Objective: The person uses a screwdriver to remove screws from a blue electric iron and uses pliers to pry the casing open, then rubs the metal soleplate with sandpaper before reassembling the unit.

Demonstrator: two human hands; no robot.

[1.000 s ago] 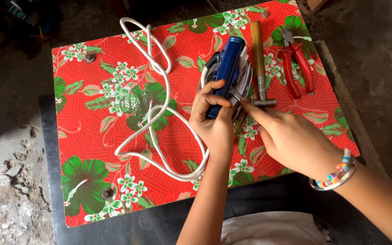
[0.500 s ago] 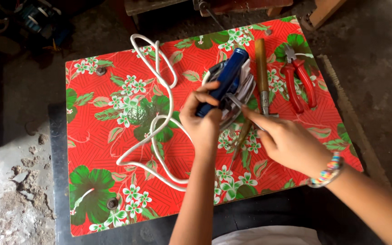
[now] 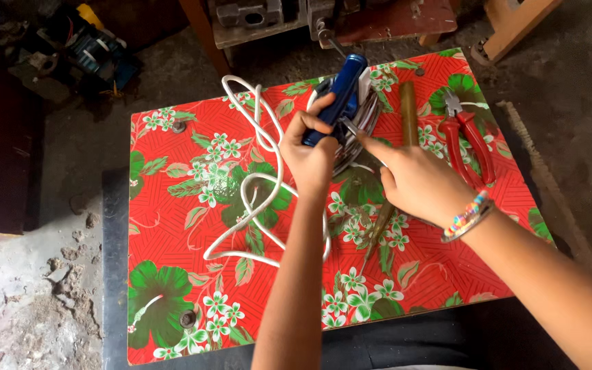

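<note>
Left hand (image 3: pixel 312 154) was clamped around the blue handle of the clothes iron (image 3: pixel 346 103), which stood tipped on its side near the far edge of the desk (image 3: pixel 173 226). Right hand (image 3: pixel 416 183) sat just beside the iron's metal soleplate, index finger extended and touching it; fingers otherwise loosely curled, whether they pinched anything could not be told. Beaded bracelet (image 3: pixel 467 216) on the right wrist.

White power cord (image 3: pixel 255 199) ran from the iron in loose loops across the desk's middle, left of the left forearm. Screwdriver (image 3: pixel 378 229) lay partly under the right hand, tip pointing toward the near edge. Wooden-handled tool (image 3: pixel 408 113) lay just right of the iron. Red-handled pliers (image 3: pixel 467 140) lay further right, near the desk's right edge, apart from both hands.

Desk cover: red sheet with green leaf and white flower print, 2 round fasteners visible on the left side. No packages or labels legible.
</note>
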